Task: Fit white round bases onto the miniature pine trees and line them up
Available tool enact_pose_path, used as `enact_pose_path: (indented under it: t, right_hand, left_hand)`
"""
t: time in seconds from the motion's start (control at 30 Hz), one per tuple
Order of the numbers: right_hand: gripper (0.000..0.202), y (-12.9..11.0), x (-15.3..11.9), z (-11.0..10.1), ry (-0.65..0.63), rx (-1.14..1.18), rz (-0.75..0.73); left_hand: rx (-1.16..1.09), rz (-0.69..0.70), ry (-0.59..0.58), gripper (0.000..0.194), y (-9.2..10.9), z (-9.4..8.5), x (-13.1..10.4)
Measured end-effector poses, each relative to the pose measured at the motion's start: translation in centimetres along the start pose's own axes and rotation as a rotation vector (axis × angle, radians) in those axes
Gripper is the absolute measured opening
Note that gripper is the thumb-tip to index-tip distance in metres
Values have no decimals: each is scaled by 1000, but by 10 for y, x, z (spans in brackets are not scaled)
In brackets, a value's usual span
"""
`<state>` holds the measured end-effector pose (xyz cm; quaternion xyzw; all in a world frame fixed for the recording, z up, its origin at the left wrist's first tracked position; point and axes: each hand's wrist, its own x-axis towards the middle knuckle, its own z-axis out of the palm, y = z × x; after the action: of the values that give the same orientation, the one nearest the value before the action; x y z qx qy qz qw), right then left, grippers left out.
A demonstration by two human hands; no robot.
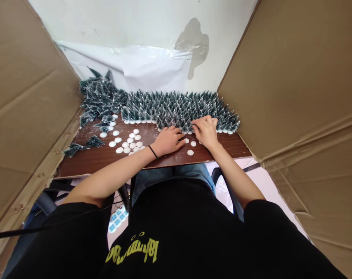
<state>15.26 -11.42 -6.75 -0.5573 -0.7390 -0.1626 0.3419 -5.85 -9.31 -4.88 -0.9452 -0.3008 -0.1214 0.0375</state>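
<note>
Miniature pine trees (170, 104) with snowy tips and white round bases stand upright in a dense block at the back of the brown table. My left hand (168, 140) rests at the block's front edge, fingers stretched out against the front trees and thumb apart. To its right, my right hand (206, 132) has its fingers bent and closed around the front row, apparently on one miniature pine tree, mostly hidden by the fingers. Loose white discs (132, 145) lie left of my left hand, and several more, such as one disc (190, 152), lie between my hands.
A heap of miniature trees lying on their sides (102, 97) fills the back left of the table (85, 164). Two more fallen trees (94, 141) lie near the left edge. Brown cardboard walls (294, 77) enclose both sides, with a white wall (120, 23) behind.
</note>
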Motion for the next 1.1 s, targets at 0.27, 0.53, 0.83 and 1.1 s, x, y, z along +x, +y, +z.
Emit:
enact_pose_path:
  t: [0.27,0.53,0.83,1.1]
  right_hand:
    - [27,-2,0,-1,34,-4,-7]
    - [32,-2,0,-2,138,20,8]
    - [29,-4,-2,-6,186,66,-4]
    - [31,-4,-4,-4,372,152,-54]
  left_hand:
    - [2,5,-5,44,-1,0,0]
    - [-7,10,-1,45,1,-1,0]
    - [-77,61,118,44,-4,-9,2]
    - [-73,-236,345,50,-76,-75,-11]
